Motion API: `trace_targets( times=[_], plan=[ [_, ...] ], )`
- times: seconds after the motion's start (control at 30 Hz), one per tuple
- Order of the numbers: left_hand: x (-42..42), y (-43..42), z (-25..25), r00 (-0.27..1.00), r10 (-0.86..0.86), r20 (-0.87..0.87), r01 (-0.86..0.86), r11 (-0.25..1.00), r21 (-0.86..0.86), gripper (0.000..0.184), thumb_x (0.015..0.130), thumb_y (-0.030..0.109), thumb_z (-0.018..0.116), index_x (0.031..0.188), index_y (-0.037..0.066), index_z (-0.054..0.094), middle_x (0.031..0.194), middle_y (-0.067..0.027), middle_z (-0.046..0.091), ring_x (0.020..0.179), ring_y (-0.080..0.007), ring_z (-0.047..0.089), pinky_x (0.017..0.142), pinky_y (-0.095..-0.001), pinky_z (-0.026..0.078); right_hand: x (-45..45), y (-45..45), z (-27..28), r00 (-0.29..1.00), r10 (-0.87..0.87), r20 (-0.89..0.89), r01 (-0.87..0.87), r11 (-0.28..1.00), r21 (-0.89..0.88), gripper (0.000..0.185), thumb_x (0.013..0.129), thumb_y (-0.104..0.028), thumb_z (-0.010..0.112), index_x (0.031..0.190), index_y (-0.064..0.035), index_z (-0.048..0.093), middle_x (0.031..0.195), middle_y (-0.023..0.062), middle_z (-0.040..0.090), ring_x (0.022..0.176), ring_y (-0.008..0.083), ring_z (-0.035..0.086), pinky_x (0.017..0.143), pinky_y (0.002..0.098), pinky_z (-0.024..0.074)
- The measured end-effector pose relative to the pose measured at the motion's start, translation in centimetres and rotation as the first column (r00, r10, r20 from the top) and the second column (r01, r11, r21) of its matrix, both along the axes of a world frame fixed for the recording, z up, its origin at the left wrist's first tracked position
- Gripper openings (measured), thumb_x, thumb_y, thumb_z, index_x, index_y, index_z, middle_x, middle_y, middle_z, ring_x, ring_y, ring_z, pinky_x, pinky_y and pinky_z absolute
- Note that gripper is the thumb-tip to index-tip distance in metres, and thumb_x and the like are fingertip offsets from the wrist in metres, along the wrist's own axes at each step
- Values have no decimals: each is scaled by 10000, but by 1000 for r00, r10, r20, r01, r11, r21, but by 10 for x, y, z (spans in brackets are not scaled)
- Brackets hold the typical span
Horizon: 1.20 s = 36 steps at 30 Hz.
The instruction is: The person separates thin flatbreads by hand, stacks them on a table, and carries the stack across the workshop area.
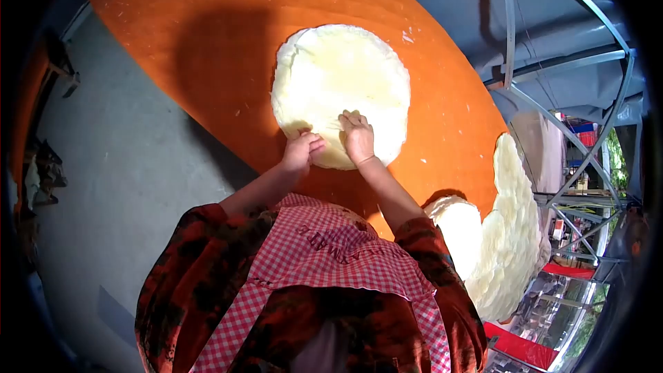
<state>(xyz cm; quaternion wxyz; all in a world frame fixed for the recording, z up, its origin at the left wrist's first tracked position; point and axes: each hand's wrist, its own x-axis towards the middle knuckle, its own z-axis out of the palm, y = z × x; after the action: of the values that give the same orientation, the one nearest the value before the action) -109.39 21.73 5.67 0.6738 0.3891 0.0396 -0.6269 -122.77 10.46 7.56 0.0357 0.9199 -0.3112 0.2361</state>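
Observation:
A round stack of thin, pale yellow flatbread sheets [345,69] lies on the orange tabletop [228,83] in front of me. My left hand [302,148] is at the stack's near left edge, its fingers bent and pressed together over the rim. Beside it, on the near part of the top sheet, rests my right hand [357,137] with curled fingers. Both hands appear to pinch at the top sheet, though the fingertips are partly hidden and glare washes out the surface.
To my right stand a smaller pale stack [457,228] and a large spread of overlapping flatbread sheets [510,235]. A metal frame [552,114] rises beyond the table's right side. Grey floor [124,166] runs along the left.

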Motion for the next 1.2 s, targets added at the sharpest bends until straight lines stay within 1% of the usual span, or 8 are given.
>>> trace_targets(
  times=[0.23,0.57,0.7,0.77,0.8,0.87,0.97,1.2],
  plan=[
    [1,-1,1,1000,-15,-21,13,997,-78,216,879,74,540,1087,57,485,979,-60,584,931,-198,600,868,-358,507,42,-1,16,998,-3,55,0,998,56,279,693,-13,572,953,-52,668,932,99,665,873,278,599,710,383,509],
    [17,-10,-2,990,-67,-124,57,995,-76,270,917,274,529,1109,85,503,1040,-44,584,983,-201,570,861,-362,470,24,22,18,989,82,-121,-35,936,351,490,792,-204,634,1251,-53,557,1285,114,548,1185,321,471,981,419,403],
    [21,-14,11,988,-141,-66,131,982,-139,316,932,285,524,1180,91,497,1130,-67,553,1093,-215,526,927,-393,434,13,0,9,997,79,0,-78,980,182,520,769,-231,711,1230,-37,571,1206,159,592,1022,338,578,853,380,497],
    [22,-11,30,986,-144,84,157,972,-175,313,934,260,531,1196,92,499,1138,-70,555,1097,-212,529,924,-386,443,12,-32,28,973,-227,-27,201,792,576,169,789,-151,683,922,-51,707,878,176,683,792,299,657,752,369,511],
    [25,-11,20,986,-109,127,129,978,-162,292,927,207,553,1191,89,509,1159,-70,555,1093,-205,539,905,-358,462,10,-56,60,925,-298,-236,380,730,567,138,796,-114,660,912,-53,703,808,191,674,737,293,672,694,382,512],
    [30,1,13,972,16,233,-4,999,-51,271,908,143,557,1167,73,512,1103,-53,557,1018,-179,558,891,-323,471,6,-75,121,977,-195,84,151,915,373,128,812,-43,600,895,-2,687,838,213,659,774,316,673,666,374,521],
    [38,23,18,956,38,291,-64,995,80,284,902,124,540,1172,51,490,1080,-45,545,993,-161,549,909,-318,456,1,-34,189,997,-6,73,1,997,75,287,723,89,560,950,-39,680,905,176,676,778,327,660,664,369,530],
    [28,42,28,932,-37,360,7,996,86,348,908,135,528,1227,28,440,1162,-79,496,1082,-169,499,950,-317,419,-59,34,18,976,39,-214,13,971,239,372,695,-60,692,1065,-66,654,1086,91,627,976,288,586,828,410,497]
  ],
)
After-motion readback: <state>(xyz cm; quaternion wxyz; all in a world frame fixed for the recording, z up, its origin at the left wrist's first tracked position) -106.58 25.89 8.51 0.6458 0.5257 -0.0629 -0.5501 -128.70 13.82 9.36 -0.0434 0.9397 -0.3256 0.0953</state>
